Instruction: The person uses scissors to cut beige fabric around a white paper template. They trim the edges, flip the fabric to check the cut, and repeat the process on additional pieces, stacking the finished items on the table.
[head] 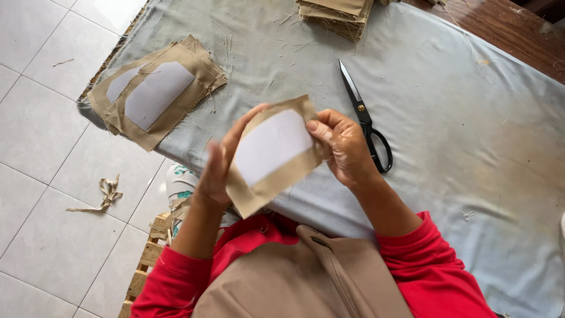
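Now I'm holding the patch (271, 154) up over the table (459, 118), left hand (215, 174) cupping its edge, right hand (344, 147) pinching its top corner; scissors (368, 126) are lying just right, so I'm keeping the cloth taut and flat

The left hand (216, 168) is raised edge-on, fingers straight and pressed together, thumb hidden. Just beside it, the right hand (344, 147) curls inward, thumb pinching against its fingers. Both forearms angle up from red sleeves (432, 259).
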